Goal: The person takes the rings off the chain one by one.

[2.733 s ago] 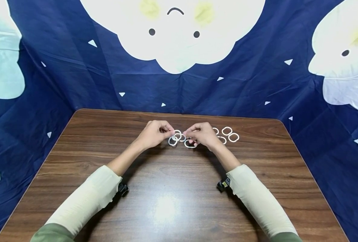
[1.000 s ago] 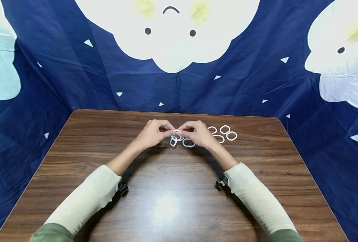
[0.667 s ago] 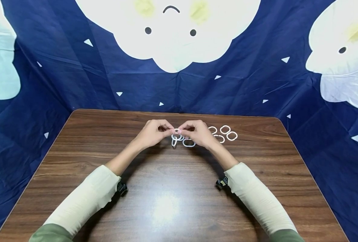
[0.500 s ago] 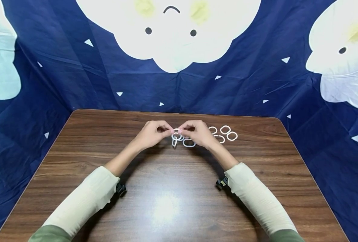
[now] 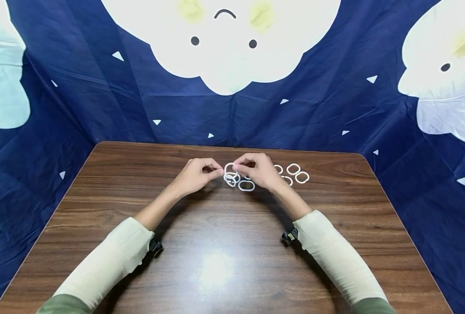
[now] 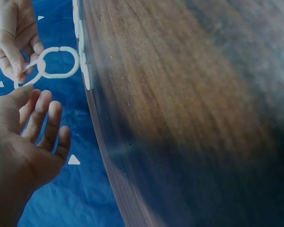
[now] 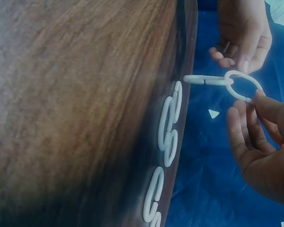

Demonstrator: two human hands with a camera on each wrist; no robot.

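Observation:
My right hand pinches a white plastic split link between thumb and fingers, over the far part of the table. Threaded through it hangs a second oval link, with a narrow slit in one side. In the head view the linked pieces overlap low under the held one. My left hand is just left of the held link, its thumb tip right at the link's edge. In the left wrist view its other fingers are relaxed and spread.
Several loose white links lie near the back edge: one link below the right hand, others, such as a link, to its right. The brown wooden table ends at a dark blue cloth. Black wrist cameras sit under both forearms.
The hands came together and both pinched one link. Now my left fingers have slipped off to the left, and my right hand has moved slightly up with the link.

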